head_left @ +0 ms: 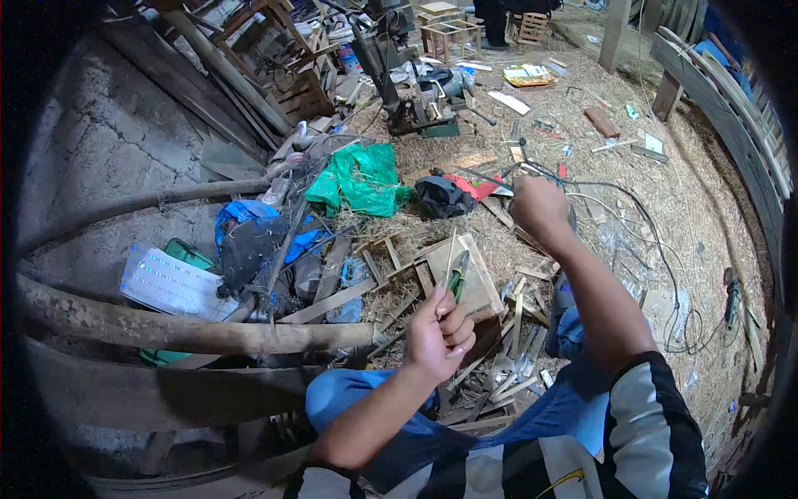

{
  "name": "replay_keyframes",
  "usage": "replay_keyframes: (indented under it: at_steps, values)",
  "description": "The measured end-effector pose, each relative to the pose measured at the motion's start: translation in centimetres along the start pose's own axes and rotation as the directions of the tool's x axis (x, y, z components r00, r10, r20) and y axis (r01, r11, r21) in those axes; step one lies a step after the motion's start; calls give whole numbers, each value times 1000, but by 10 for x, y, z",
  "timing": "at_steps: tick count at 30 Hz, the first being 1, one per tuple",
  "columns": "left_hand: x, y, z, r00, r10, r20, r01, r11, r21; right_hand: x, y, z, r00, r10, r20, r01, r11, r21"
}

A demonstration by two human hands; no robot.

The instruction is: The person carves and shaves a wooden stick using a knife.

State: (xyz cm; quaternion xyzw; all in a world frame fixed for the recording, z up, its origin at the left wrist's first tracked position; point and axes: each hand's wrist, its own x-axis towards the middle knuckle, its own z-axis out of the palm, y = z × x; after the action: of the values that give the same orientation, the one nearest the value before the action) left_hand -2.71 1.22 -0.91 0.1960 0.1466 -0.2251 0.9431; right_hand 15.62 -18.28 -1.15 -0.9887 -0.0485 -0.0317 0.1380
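Note:
My left hand is closed around the lower end of a thin wooden stick, which points upward. Just beyond its fingers, green-handled pliers lie on a wooden box. My right hand is raised further forward, its fingers curled round something I cannot make out. Near that hand are a dark blade-like strip, a red item and a black bag. The two hands are apart.
A green plastic bag and thick wooden poles are at the left. Cables cross the straw-covered floor at the right. A dark machine stands ahead; a person's legs show far back.

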Motion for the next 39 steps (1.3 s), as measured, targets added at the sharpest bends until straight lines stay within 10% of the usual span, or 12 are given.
replay_keyframes:
  at_steps: [10,12,24,30,39]
  values:
    - [7,-6,9,977,188,-101,-148,937,315,-67,-56,5,882,-458,-115,469,877,103]
    - [8,-3,2,999,-36,24,35,999,23,-68,-56,5,907,-419,-39,421,904,75]
    - [-3,-9,3,985,-104,136,123,983,-137,-10,-4,6,998,-29,-55,32,998,54]
    - [7,2,5,890,448,-90,-345,789,509,-53,-37,-19,943,-313,-113,332,858,393]
    - [6,5,3,879,465,-107,-355,787,505,-80,-52,-27,756,-645,-114,638,685,352]
